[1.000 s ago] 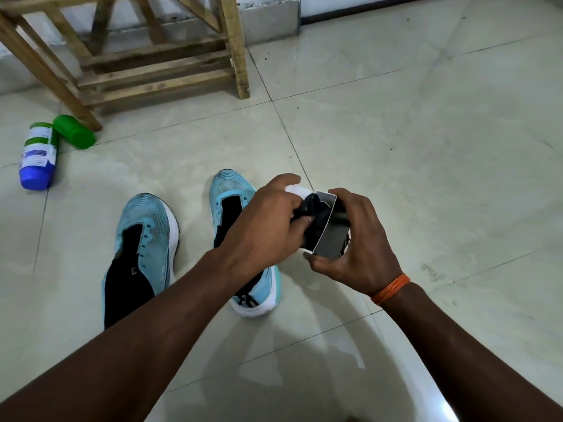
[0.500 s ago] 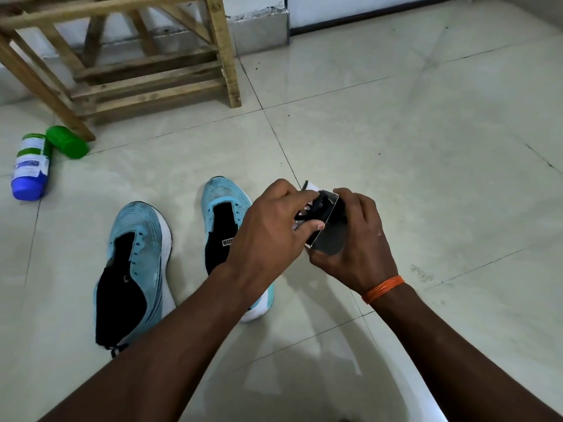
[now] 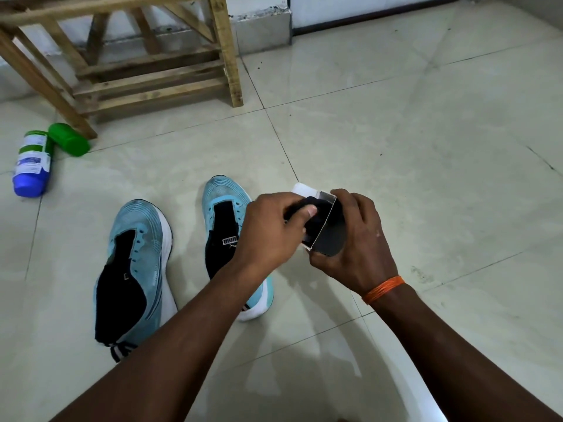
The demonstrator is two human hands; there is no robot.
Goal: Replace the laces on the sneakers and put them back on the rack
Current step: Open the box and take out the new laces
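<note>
Right hand: I see my right hand [image 3: 356, 248] curled round a small lace pack [image 3: 329, 239], gripping it from the right side
Left hand: my left hand [image 3: 268, 233] pinches the black laces [image 3: 316, 219] at the pack's open left end, thumb on top
Lace pack: held between both hands above the tiled floor [image 3: 426, 147], just right of the sneakers and not touching them
Left sneaker [image 3: 137, 263]: light blue, flat on the floor, toe pointing far, black tongue showing
Right sneaker [image 3: 224, 202]: beside it on the right, its heel partly hidden by my left forearm
Rack: the wooden rack [image 3: 152, 77] stands at the far left, well apart from the sneakers
Bottle: a blue and white bottle [image 3: 32, 166] lies at the far left, touching a green cap [image 3: 68, 138]
Wrist: an orange thread [image 3: 384, 289] circles my right wrist
</note>
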